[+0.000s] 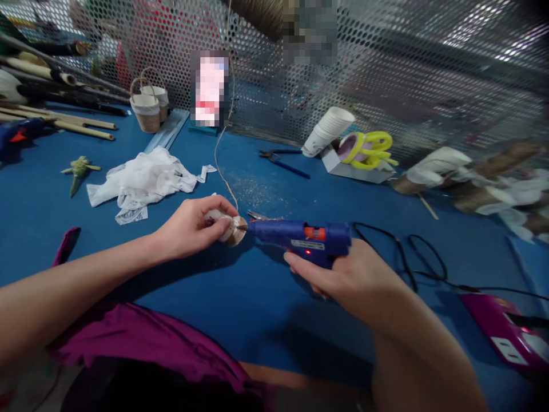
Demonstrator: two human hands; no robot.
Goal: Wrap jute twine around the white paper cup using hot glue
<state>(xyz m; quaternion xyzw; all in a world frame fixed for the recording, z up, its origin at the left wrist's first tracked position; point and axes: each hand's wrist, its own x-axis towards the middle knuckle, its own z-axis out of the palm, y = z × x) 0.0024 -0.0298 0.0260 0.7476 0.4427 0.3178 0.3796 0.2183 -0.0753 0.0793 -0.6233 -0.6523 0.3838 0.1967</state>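
Observation:
My left hand [195,226] is closed around a small paper cup [235,233] lying on its side, part of it wrapped in brown twine. From the cup a strand of twine [221,163] runs up toward a spool at the top. My right hand [338,274] grips a blue hot glue gun [300,236] with an orange part and a lit red light. Its nozzle touches or nearly touches the wrapped end of the cup; I cannot tell which. Behind the nozzle lies a metal tool [257,216], mostly hidden.
Crumpled white lace [150,177] lies left on the blue table, with two twine-wrapped cup baskets [146,111] behind. Blue-handled pliers [285,164], stacked paper cups [328,130] and a box [347,167] with yellow pieces stand at the back. A black cable [398,252] and purple power strip [501,329] are right.

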